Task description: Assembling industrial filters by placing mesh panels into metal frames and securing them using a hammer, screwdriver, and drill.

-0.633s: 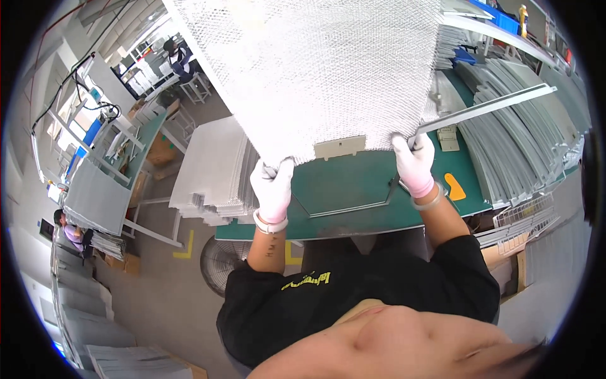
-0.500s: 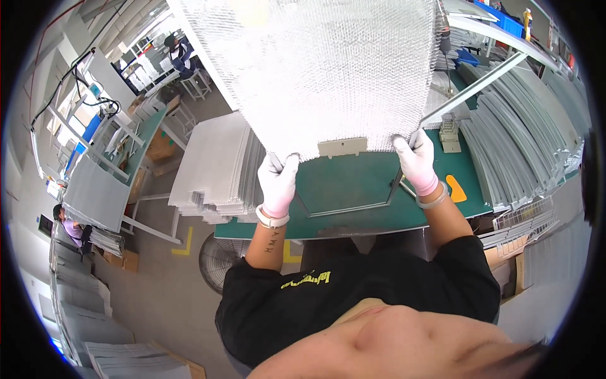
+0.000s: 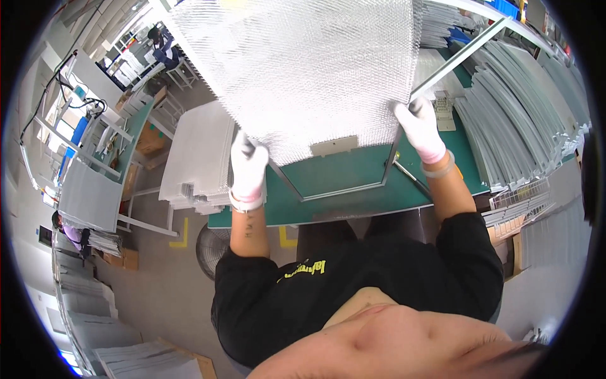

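A large silver metal mesh sheet (image 3: 315,76) slants away in front of me, a small beige plate (image 3: 334,146) at its near edge. My left hand (image 3: 249,169), in a white glove with darkened fingertips, is closed at the sheet's near left edge; its fingers are slightly blurred. Gloved the same way, my right hand (image 3: 419,131) pinches the near right edge, some fingers hidden behind it. Beneath the mesh, a thin grey rectangular frame (image 3: 344,192) shows over the green tabletop (image 3: 284,215). A tool with a dark handle (image 3: 413,177) lies beside the frame, below my right hand.
Stacked mesh sheets (image 3: 197,148) stand at the left. Long grey strips (image 3: 505,120) are piled on the right, near a metal rack bar (image 3: 461,58). A floor fan (image 3: 210,251) is below the table's left end. Two other people (image 3: 165,49) are farther off at the left.
My left hand has shifted left and up along the mesh sheet's edge. The sheet sits a little lower over the frame, and more of the dark-handled tool shows. The view has shifted slightly.
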Demonstrator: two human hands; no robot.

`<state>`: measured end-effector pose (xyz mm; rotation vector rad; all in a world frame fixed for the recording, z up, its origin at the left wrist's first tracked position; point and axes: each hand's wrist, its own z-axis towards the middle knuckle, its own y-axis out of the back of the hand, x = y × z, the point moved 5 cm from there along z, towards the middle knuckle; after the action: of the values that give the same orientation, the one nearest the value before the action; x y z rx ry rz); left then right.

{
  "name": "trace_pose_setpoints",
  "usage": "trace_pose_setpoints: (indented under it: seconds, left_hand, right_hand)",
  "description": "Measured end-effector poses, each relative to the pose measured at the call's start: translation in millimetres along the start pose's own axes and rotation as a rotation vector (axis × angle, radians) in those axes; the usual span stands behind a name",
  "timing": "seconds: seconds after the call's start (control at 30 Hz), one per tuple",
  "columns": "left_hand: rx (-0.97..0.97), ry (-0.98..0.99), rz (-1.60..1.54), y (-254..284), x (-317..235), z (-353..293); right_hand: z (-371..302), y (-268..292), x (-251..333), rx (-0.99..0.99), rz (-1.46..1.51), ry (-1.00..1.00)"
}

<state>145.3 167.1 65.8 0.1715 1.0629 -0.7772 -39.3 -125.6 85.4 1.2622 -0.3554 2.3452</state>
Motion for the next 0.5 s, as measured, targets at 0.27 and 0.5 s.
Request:
trace_pose_setpoints:
  seconds: [0.27,0.5]
  left_hand:
    - [-0.283,-0.228,0.287,-26.0,-7.4,-9.3]
    - [-0.122,-0.173,0.242,-3.1,30.4,-24.6]
  right_hand:
    - [-14.2,-15.6,-1.7,-0.394,-0.224,0.128]
    - [-19.2,-10.8,-33.4,-0.094,0.136,0.066]
